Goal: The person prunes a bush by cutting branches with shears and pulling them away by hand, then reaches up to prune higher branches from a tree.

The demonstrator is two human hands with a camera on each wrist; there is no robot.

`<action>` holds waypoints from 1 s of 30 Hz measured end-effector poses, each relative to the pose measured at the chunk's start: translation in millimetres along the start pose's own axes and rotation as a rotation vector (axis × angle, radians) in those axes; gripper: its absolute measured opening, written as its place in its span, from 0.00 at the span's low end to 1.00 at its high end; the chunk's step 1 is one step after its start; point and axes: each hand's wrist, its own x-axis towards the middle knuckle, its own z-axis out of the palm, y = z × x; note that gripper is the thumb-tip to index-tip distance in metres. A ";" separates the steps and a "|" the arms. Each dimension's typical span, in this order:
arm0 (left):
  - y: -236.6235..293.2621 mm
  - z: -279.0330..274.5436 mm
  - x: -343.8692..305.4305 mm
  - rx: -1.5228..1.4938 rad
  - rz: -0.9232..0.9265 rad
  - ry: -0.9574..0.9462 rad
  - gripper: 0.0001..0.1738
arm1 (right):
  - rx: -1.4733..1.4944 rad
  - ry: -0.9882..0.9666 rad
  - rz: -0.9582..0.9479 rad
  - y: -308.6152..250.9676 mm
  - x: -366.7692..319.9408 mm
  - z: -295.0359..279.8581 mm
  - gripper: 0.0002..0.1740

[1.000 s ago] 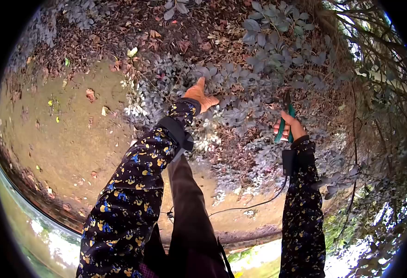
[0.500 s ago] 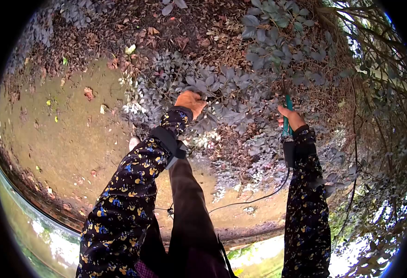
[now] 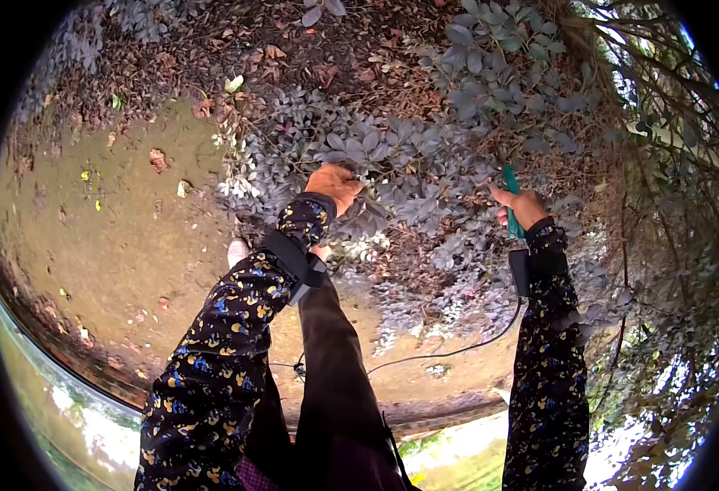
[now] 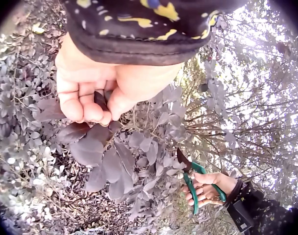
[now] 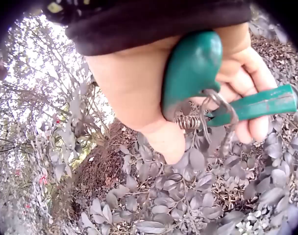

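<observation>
My left hand (image 3: 335,186) is over the low shrub, its fingers curled. In the left wrist view, thumb and fingertips pinch a leafy shoot (image 4: 107,161) with dark oval leaves that hang below the fingers. My right hand (image 3: 526,209) holds green-handled pruning shears (image 3: 509,178) off to the right, near the shrub's edge. The right wrist view shows one handle (image 5: 193,68) against the palm and the other lying across the fingers. Between the spread handles sit a coil spring and a metal loop. The dark blade (image 4: 183,159) points up in the left wrist view, away from the pinched shoot.
Grey-green shrub foliage (image 3: 425,155) spreads between and around both hands. Bare ground (image 3: 130,221) lies to the left, with leaf litter (image 3: 335,65) beyond. Thin branches (image 3: 662,164) crowd the right side. A black cable (image 3: 449,353) runs from the right wrist toward the legs.
The left hand has gone from reaching with extended fingers to curling them on the shoot, a little nearer the body. The right hand with the shears has shifted slightly right and turned.
</observation>
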 end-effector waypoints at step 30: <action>-8.5 5.6 -3.8 -0.003 0.023 0.034 0.10 | -0.137 0.017 0.065 -28.8 15.3 -11.8 0.30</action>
